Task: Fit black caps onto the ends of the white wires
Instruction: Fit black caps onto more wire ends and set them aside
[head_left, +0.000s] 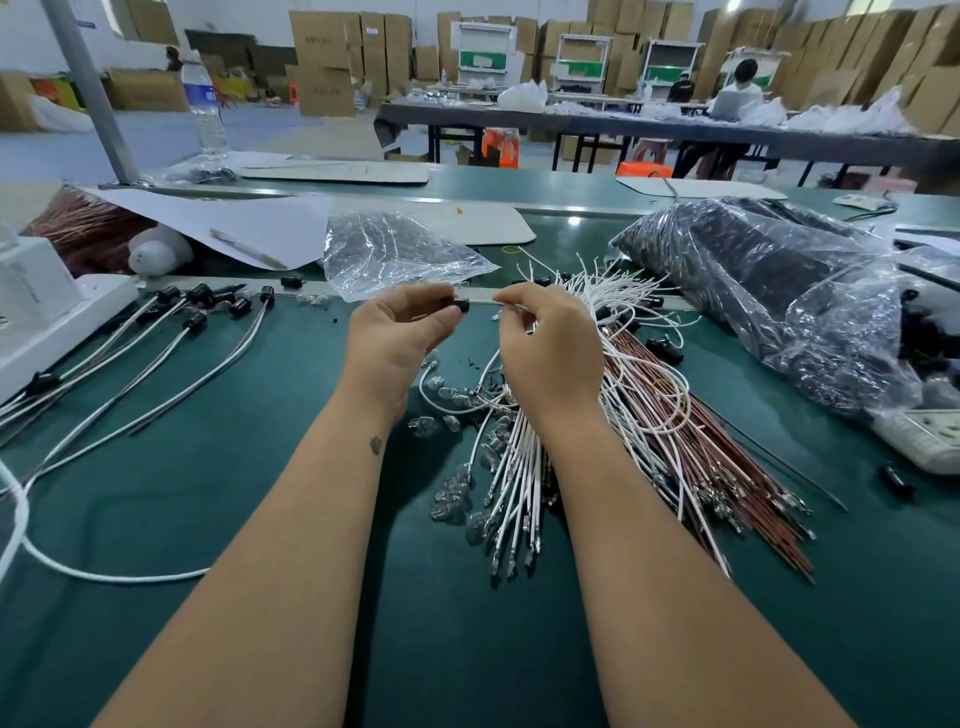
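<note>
My left hand (397, 325) pinches a small black plastic cap (455, 303); my right hand (540, 332) pinches a thin white wire (480, 303), tip at the cap's mouth.

1. Black cap (455, 303): small, cylindrical, held above mat, its open end toward wire tip.
2. White wire (480, 300): thin, tip horizontal, at cap mouth; seating can't be told.
3. Loose white wires (519, 467): bundle lying on mat, w/ metal terminals at near ends.
4. Capped wires (171, 332): several, fanned out at left, caps at far ends.

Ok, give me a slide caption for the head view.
Left hand holds a black cap while right hand feeds in a white wire.
</note>
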